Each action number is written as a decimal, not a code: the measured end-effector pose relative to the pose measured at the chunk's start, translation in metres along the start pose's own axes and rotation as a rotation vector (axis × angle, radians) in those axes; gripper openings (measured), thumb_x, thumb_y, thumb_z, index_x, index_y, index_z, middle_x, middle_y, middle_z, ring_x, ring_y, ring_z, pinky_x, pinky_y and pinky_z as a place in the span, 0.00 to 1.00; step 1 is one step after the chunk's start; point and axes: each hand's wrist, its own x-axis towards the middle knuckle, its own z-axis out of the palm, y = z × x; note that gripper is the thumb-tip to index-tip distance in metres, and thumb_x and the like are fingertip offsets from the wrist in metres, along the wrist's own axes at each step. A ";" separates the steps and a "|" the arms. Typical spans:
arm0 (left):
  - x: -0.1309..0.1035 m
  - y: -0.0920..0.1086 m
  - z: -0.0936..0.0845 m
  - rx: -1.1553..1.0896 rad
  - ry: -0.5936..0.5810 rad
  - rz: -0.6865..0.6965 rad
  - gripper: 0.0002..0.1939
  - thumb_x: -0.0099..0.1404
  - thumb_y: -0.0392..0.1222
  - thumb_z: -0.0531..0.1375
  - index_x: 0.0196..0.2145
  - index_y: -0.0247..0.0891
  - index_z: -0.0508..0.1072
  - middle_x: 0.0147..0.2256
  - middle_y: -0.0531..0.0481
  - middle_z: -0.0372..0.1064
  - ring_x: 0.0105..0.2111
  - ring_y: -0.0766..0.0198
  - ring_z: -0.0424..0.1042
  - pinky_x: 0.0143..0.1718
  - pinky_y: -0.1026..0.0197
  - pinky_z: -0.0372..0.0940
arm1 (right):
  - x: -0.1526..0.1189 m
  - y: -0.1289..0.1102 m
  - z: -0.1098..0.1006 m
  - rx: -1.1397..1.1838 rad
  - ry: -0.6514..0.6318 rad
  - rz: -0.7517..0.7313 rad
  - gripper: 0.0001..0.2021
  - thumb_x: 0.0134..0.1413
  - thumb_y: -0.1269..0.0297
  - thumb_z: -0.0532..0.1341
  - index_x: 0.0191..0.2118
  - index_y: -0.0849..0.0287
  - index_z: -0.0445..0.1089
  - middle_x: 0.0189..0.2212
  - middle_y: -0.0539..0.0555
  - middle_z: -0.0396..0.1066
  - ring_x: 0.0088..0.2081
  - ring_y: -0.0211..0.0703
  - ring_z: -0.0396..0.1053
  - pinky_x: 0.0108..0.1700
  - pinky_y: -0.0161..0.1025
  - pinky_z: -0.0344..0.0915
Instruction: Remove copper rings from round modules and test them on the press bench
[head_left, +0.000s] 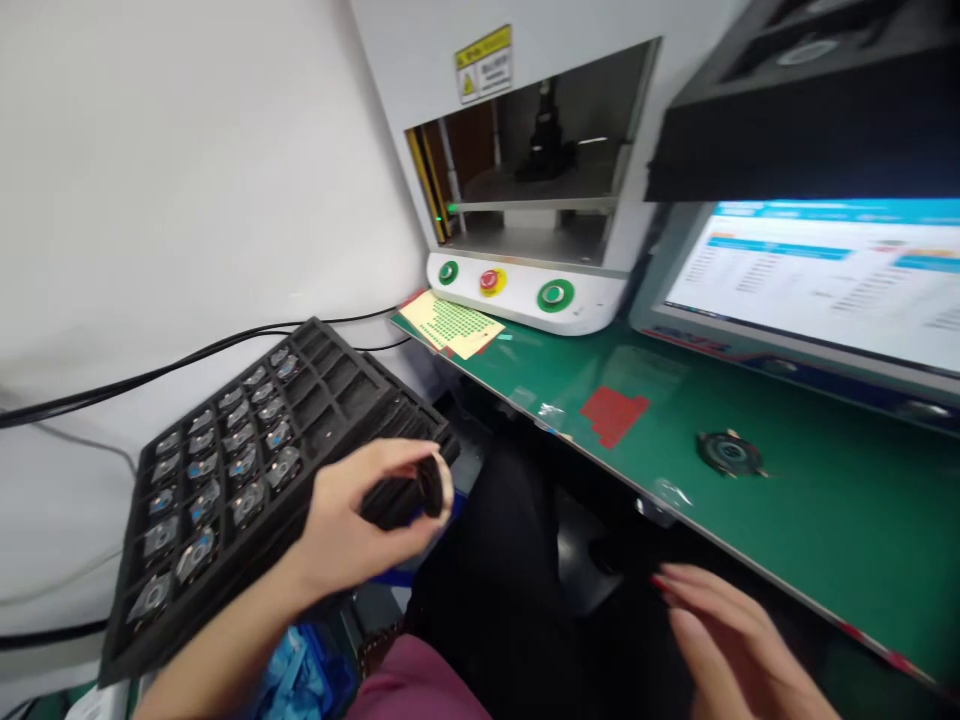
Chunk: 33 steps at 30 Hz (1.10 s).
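Note:
Between the thumb and fingers of my left hand (367,515) is a small round part (436,486), dark on one face with a pale rim, held edge-on in front of the black tray. My right hand (731,635) hangs low, just off the front edge of the green table; its fingers are bent near the thumb, and a small red spot shows at a fingertip. Whether it holds anything is unclear. A black tray (326,430) at the left has rows of compartments, several with round metallic parts in them. Another dark round part (730,453) lies on the green table (810,530).
Behind the table stands a white machine with green buttons (555,294) and a red button (490,281). A monitor (817,280) is at the right. A yellow dotted sheet (454,323) and a red piece (613,415) lie on the table. Black cables (187,355) run behind the tray.

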 end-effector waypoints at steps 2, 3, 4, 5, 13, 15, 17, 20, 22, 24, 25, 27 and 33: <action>-0.002 0.009 0.031 -0.093 -0.080 0.078 0.25 0.54 0.32 0.68 0.50 0.42 0.74 0.38 0.47 0.79 0.35 0.61 0.79 0.39 0.62 0.75 | -0.003 -0.015 0.009 -0.096 -0.124 -0.132 0.07 0.55 0.59 0.66 0.36 0.56 0.78 0.40 0.58 0.76 0.41 0.50 0.76 0.37 0.40 0.75; 0.000 0.011 0.043 -0.130 -0.132 0.114 0.25 0.54 0.32 0.67 0.50 0.42 0.74 0.38 0.47 0.79 0.35 0.61 0.79 0.39 0.61 0.75 | -0.003 -0.022 0.011 -0.112 -0.169 -0.179 0.08 0.57 0.58 0.64 0.37 0.56 0.78 0.40 0.57 0.77 0.42 0.49 0.77 0.38 0.38 0.75; 0.003 0.013 0.054 -0.161 -0.191 0.155 0.26 0.54 0.31 0.67 0.51 0.42 0.73 0.39 0.47 0.79 0.35 0.60 0.79 0.39 0.61 0.75 | -0.002 -0.027 0.012 -0.111 -0.195 -0.200 0.10 0.59 0.56 0.63 0.39 0.55 0.78 0.41 0.57 0.77 0.42 0.48 0.77 0.39 0.38 0.75; 0.008 0.014 0.064 -0.183 -0.253 0.205 0.26 0.55 0.31 0.66 0.52 0.42 0.73 0.41 0.46 0.78 0.37 0.60 0.79 0.41 0.60 0.75 | 0.000 -0.032 0.012 -0.097 -0.211 -0.191 0.11 0.60 0.55 0.63 0.40 0.54 0.78 0.42 0.57 0.77 0.43 0.47 0.77 0.41 0.37 0.75; 0.031 0.027 0.111 -0.350 -0.484 0.453 0.25 0.54 0.30 0.66 0.50 0.41 0.71 0.44 0.45 0.76 0.40 0.61 0.75 0.43 0.62 0.72 | 0.002 -0.035 -0.004 0.299 -0.285 0.181 0.08 0.57 0.60 0.67 0.29 0.56 0.78 0.37 0.55 0.76 0.37 0.41 0.77 0.40 0.34 0.74; 0.029 0.026 0.119 -0.457 -0.522 0.400 0.26 0.54 0.32 0.66 0.51 0.42 0.70 0.44 0.45 0.75 0.41 0.60 0.75 0.43 0.60 0.73 | 0.001 -0.033 -0.006 0.412 -0.311 0.260 0.08 0.56 0.59 0.67 0.30 0.56 0.79 0.38 0.56 0.76 0.34 0.39 0.76 0.33 0.32 0.73; 0.026 0.024 0.127 -0.534 -0.518 0.358 0.27 0.54 0.33 0.67 0.52 0.43 0.69 0.44 0.45 0.75 0.40 0.59 0.75 0.42 0.59 0.73 | -0.001 -0.031 -0.006 0.459 -0.300 0.295 0.08 0.56 0.57 0.67 0.32 0.56 0.79 0.39 0.56 0.76 0.33 0.39 0.75 0.31 0.30 0.72; 0.020 0.019 0.133 -0.524 -0.433 0.415 0.30 0.55 0.32 0.69 0.55 0.44 0.69 0.44 0.45 0.76 0.40 0.60 0.75 0.42 0.60 0.72 | -0.002 -0.031 -0.009 0.393 -0.244 0.247 0.05 0.56 0.60 0.68 0.33 0.54 0.79 0.39 0.55 0.77 0.38 0.41 0.77 0.38 0.33 0.73; 0.017 0.014 0.133 -0.536 -0.417 0.435 0.34 0.55 0.31 0.69 0.58 0.46 0.67 0.46 0.45 0.74 0.43 0.59 0.74 0.45 0.59 0.71 | 0.000 -0.034 -0.013 0.291 -0.233 0.207 0.02 0.56 0.63 0.67 0.35 0.53 0.78 0.41 0.54 0.77 0.42 0.43 0.77 0.43 0.37 0.73; 0.016 0.008 0.130 -0.655 -0.510 0.294 0.34 0.57 0.37 0.69 0.59 0.46 0.66 0.50 0.43 0.71 0.47 0.57 0.72 0.48 0.57 0.70 | 0.004 -0.041 -0.019 0.109 -0.232 0.133 0.02 0.58 0.66 0.66 0.37 0.52 0.77 0.44 0.54 0.76 0.46 0.43 0.75 0.48 0.39 0.72; 0.016 0.005 0.129 -0.749 -0.608 0.159 0.31 0.59 0.43 0.68 0.59 0.45 0.66 0.51 0.42 0.70 0.48 0.55 0.71 0.49 0.56 0.69 | 0.007 -0.045 -0.022 -0.007 -0.239 0.066 0.03 0.58 0.68 0.65 0.37 0.52 0.76 0.47 0.54 0.75 0.48 0.44 0.74 0.50 0.41 0.70; 0.018 0.000 0.128 -0.942 -0.878 -0.145 0.28 0.64 0.57 0.62 0.57 0.42 0.69 0.51 0.41 0.71 0.47 0.56 0.72 0.47 0.57 0.69 | 0.014 -0.056 -0.029 -0.227 -0.303 -0.102 0.06 0.56 0.72 0.64 0.38 0.54 0.75 0.50 0.54 0.73 0.53 0.45 0.70 0.56 0.44 0.66; 0.028 0.002 0.150 -1.157 -1.396 -0.414 0.27 0.66 0.62 0.58 0.50 0.37 0.77 0.33 0.45 0.74 0.31 0.64 0.72 0.33 0.65 0.67 | 0.038 -0.076 -0.044 -0.425 -0.681 -0.333 0.03 0.54 0.71 0.64 0.35 0.61 0.75 0.52 0.55 0.73 0.59 0.47 0.64 0.69 0.48 0.47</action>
